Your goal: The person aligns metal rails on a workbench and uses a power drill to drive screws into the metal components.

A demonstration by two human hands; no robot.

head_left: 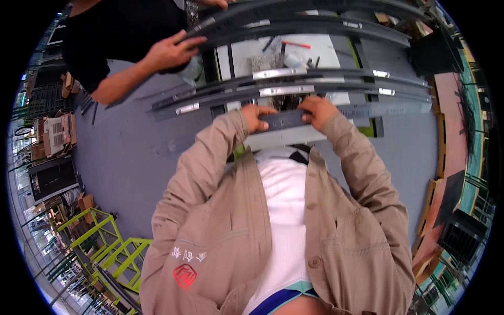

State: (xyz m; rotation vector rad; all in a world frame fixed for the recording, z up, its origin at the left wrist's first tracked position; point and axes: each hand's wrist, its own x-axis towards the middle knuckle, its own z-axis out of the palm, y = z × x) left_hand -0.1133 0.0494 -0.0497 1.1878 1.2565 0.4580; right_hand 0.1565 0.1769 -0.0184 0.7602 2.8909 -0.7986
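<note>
In the head view, looking down past the wearer's tan jacket point(210, 205), I can see the near rail point(283, 122), a dark flat length, lying crosswise right in front of the body. Its long axis runs left to right, square to the line of the chest, and it spans the gap between the two hands. The left hand point(254, 116) is on it to the left, thumb toward the near side and fingers curled in, gripping it. The right hand point(318, 112) mirrors that on the right, fingers bent down over the rail and closed on it. Neither hand is nearer; how hard they press I can't tell. The right end blurs among other strips, so I can't make out where it stops.

Just beyond the fingertips, on the far side, another dark rail with a silver plate point(286, 91) runs roughly parallel. Farther off stands a white tabletop point(320, 48) with a red stick-like tool point(296, 44) on it. At the far left, a co-worker point(123, 31) in black reaches right, toward the far rails point(299, 26).
</note>
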